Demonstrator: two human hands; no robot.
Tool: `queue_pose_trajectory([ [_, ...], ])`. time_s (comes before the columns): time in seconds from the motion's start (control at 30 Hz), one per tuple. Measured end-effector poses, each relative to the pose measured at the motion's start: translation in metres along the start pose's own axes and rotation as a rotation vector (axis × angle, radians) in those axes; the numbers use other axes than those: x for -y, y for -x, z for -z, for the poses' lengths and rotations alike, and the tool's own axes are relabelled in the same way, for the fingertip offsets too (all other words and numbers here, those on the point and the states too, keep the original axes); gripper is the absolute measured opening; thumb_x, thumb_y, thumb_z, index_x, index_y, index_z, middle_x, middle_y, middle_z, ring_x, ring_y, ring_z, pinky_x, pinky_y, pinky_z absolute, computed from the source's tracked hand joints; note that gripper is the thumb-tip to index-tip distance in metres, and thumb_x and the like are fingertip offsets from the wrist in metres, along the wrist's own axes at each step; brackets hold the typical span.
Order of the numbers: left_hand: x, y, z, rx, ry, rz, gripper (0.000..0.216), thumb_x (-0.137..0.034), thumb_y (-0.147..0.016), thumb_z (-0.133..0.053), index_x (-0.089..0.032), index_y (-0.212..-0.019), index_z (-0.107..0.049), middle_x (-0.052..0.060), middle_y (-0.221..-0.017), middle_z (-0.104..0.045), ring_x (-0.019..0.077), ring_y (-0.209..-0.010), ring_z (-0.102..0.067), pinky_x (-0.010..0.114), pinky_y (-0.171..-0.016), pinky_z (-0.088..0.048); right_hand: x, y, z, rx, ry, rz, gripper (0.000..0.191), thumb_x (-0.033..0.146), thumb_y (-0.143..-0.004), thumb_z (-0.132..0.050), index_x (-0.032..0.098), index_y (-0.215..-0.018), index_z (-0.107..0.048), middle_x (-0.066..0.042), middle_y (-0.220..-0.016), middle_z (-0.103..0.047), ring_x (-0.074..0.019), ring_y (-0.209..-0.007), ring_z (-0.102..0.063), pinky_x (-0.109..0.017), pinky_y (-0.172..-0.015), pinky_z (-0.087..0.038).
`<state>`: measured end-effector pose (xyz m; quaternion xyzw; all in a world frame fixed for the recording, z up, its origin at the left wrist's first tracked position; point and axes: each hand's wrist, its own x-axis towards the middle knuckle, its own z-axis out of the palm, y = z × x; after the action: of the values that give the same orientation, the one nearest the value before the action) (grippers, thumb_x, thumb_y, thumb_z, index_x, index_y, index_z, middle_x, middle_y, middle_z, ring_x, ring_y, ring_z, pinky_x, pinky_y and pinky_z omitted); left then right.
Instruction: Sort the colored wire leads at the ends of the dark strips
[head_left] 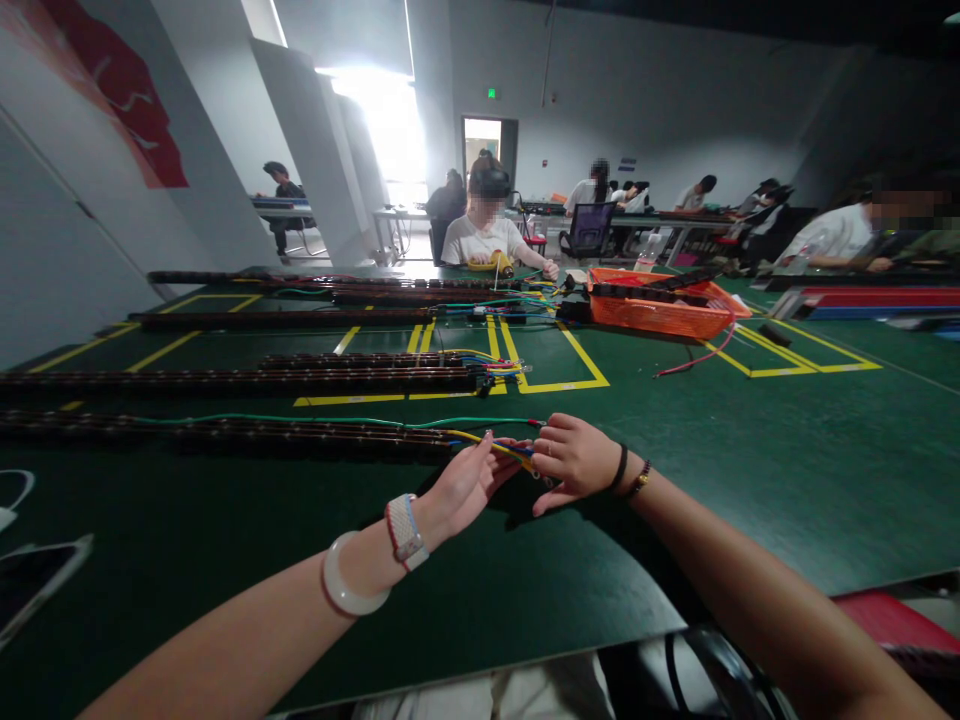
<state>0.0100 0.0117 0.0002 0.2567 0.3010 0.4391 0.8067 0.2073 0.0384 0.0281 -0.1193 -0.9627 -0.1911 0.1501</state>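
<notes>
Both of my hands meet at the right end of a long dark wire harness lying on the green table. My left hand is closed around its loose coloured wires, yellow and blue among them. Close beside it, my right hand curls its fingers over the wire ends, with the thumb held apart below. Small ring terminals show under the right fingers. A green wire runs along the harness and its dark red tip reaches the right fingertips. What exactly the right fingers pinch is partly hidden.
More dark harnesses lie further back on the green table, across yellow tape outlines. An orange basket holding dark parts stands behind my right hand. Across the table sits a person with a yellow tool. A phone lies at left.
</notes>
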Motion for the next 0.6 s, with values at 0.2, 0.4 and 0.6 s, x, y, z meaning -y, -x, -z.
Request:
queue_pose_trajectory([
  [0.2, -0.002, 0.003, -0.004, 0.001, -0.018, 0.0, 0.031, -0.032, -0.091, -0.041, -0.009, -0.091, -0.062, 0.014, -0.099, -0.067, 0.0188, -0.096, -0.062, 0.035, -0.096, -0.044, -0.001, 0.005, -0.001, -0.048, 0.071, -0.114, 0.037, 0.046, -0.09, -0.041, 0.02, -0.07, -0.058, 0.0, -0.057, -0.05, -0.0135, -0.057, -0.04, -0.029, -0.062, -0.025],
  [0.4, 0.003, -0.001, 0.005, 0.068, -0.008, -0.062, 0.024, -0.029, -0.089, -0.048, -0.01, -0.096, -0.06, 0.014, -0.103, -0.066, 0.0209, -0.102, -0.06, 0.039, -0.099, -0.04, -0.013, 0.006, -0.01, -0.082, 0.011, -0.629, 0.042, 0.047, -0.091, -0.04, 0.018, -0.065, -0.056, -0.003, -0.06, -0.057, -0.0132, -0.061, -0.047, -0.028, -0.067, -0.027],
  [0.6, 0.005, -0.005, 0.009, 0.069, 0.004, -0.061, 0.016, -0.021, -0.089, -0.047, -0.011, -0.095, -0.058, 0.015, -0.105, -0.065, 0.0223, -0.103, -0.06, 0.041, -0.1, -0.039, -0.021, 0.007, -0.031, 0.156, -0.052, -0.836, 0.046, 0.054, -0.088, -0.041, 0.018, -0.064, -0.058, -0.002, -0.063, -0.064, -0.013, -0.061, -0.054, -0.027, -0.066, -0.026],
])
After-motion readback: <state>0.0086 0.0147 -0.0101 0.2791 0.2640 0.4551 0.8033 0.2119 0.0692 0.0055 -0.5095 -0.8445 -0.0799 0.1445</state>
